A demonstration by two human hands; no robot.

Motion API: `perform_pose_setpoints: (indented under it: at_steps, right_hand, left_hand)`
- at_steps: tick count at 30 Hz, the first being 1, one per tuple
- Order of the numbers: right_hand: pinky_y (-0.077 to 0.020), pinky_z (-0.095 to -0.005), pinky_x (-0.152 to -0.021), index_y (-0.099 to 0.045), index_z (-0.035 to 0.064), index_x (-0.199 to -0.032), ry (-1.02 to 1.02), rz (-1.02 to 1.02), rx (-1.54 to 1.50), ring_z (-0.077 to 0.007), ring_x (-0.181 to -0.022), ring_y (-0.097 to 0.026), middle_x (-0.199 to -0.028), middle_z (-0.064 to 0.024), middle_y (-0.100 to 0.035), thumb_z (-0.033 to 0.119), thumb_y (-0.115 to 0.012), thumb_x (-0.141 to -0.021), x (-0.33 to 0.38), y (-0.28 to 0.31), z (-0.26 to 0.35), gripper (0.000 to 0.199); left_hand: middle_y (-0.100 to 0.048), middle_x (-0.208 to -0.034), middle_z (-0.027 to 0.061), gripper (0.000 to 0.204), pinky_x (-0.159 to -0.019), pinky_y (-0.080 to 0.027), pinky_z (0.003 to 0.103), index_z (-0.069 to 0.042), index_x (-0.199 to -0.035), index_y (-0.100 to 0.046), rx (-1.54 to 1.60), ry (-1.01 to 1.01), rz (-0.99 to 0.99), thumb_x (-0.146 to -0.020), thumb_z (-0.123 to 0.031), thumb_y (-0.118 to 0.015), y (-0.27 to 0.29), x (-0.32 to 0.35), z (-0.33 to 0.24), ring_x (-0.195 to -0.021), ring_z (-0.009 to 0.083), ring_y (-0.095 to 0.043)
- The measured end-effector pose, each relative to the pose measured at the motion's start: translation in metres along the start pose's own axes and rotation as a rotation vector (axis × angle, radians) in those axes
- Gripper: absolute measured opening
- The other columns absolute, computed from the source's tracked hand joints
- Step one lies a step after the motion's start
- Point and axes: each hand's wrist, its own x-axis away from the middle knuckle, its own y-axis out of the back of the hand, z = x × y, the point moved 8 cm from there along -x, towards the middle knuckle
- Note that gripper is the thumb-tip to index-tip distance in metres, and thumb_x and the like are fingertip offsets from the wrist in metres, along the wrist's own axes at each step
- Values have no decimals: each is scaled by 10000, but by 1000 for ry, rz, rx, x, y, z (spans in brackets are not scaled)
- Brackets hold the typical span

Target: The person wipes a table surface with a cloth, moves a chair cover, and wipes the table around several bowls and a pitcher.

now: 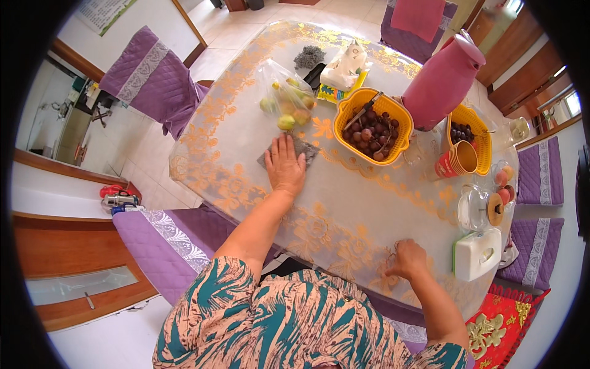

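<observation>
My left hand (284, 166) lies flat, palm down, on a grey cloth (305, 147) spread on the table (356, 209), which has a white cover with orange flower patterns. Just beyond the cloth sits a clear plastic bag of green and yellow fruit (286, 98). My right hand (407, 258) rests near the table's front edge with its fingers curled, touching the cover; nothing shows in it. A white box (477, 253) stands just right of that hand.
A yellow basket of dark round fruit (372, 128) with a utensil in it sits mid-table beside a pink jug (441, 80), a second yellow basket (472, 136), stacked orange cups (458, 158) and a tissue box (344, 66). Purple-covered chairs (153, 80) stand around.
</observation>
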Motion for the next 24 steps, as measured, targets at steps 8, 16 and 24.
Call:
perform_pose_setpoints:
  at_steps: [8, 16, 24]
  right_hand:
    - [-532, -418, -814, -652, 60, -1002, 24, -69, -43, -339, -955, -629, -1035, -172, -609, 456, -912, -444, 3, -1, -3, 732]
    - [-544, -423, -821, -659, 69, -1021, -8, -69, -87, -331, -989, -631, -1059, -171, -627, 415, -913, -476, 10, 8, -2, 694]
    - [-540, -426, -793, -672, 63, -975, -4, -7, -74, -333, -958, -640, -1018, -174, -634, 444, -907, -460, 5, 6, -1, 683]
  left_hand:
    - [-287, -1560, 113, 674, -1179, -155, 467, -62, -1476, -338, 304, -672, 389, -914, -383, -525, 22, 136, -124, -1446, 273, -247]
    - [-368, -1516, 139, 632, -1125, -239, 474, -48, -1461, -367, 78, -229, 67, -902, -272, -557, 33, 39, 32, -1407, 314, -321]
    - [-266, -1575, 92, 656, -1168, -133, 498, -75, -1504, -290, -48, -51, -6, -952, -375, -479, -10, 8, 7, -1464, 269, -198]
